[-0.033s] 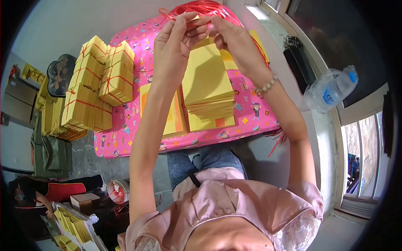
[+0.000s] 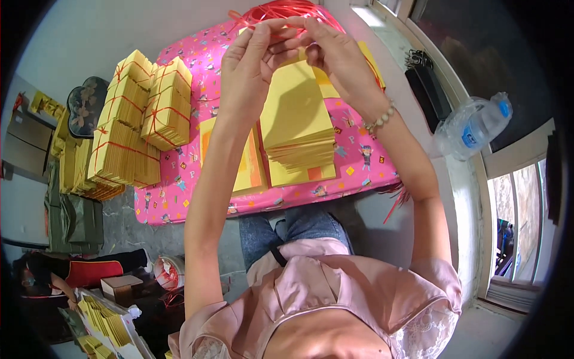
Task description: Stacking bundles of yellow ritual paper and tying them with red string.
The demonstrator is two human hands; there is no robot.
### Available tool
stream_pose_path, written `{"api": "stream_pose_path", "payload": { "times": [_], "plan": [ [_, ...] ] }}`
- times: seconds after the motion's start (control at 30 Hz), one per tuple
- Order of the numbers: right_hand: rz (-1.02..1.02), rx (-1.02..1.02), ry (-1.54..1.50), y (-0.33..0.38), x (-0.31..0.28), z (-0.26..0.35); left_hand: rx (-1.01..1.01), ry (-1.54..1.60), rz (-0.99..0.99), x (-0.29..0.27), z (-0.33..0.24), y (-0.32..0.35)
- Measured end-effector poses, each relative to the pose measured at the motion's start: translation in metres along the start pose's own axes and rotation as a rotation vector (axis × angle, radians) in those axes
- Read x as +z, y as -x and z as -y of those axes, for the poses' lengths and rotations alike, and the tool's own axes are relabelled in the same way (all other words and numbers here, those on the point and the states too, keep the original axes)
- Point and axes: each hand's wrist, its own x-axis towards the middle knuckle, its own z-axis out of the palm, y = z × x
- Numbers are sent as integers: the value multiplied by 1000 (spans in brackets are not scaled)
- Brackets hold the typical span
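Above the far part of the table, my left hand (image 2: 251, 69) and right hand (image 2: 344, 66) meet at the fingertips. Both are closed in a pinch on red plastic string (image 2: 238, 18), whose loose end sticks out past the left fingers. Between my forearms stands a tall stack of yellow paper sheets (image 2: 299, 110), with no string visible across its top. My hands hang over its far end. To its left lies a flatter yellow and orange stack (image 2: 248, 170), partly hidden by my left forearm.
Bundles of yellow paper tied with red string (image 2: 122, 131) stand on the left of the pink patterned table cover (image 2: 173, 200). A coil of red string (image 2: 287, 11) lies at the far edge. On the right sill are a plastic bottle (image 2: 478, 128) and a black case (image 2: 427, 96). A person (image 2: 66, 272) sits lower left.
My fingertips have shifted very slightly along the red string. Everything else stays where it was.
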Motion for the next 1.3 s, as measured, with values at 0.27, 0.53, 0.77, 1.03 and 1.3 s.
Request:
{"api": "stream_pose_path", "payload": {
  "times": [0.27,0.53,0.77,1.03,1.3],
  "plan": [
    [-235,81,224,23,-48,-24,-115,-34,-142,-54,-1,37],
    [-355,264,222,74,-73,-69,-256,-43,-394,-99,36,89],
    [-446,440,68,106,-87,-114,-500,-40,-542,-109,71,111],
    [-410,538,153,114,-105,-158,-790,-302,-400,-134,104,115],
    [-274,545,209,114,-105,-161,-867,-869,-196,-125,106,95]
  ]
}}
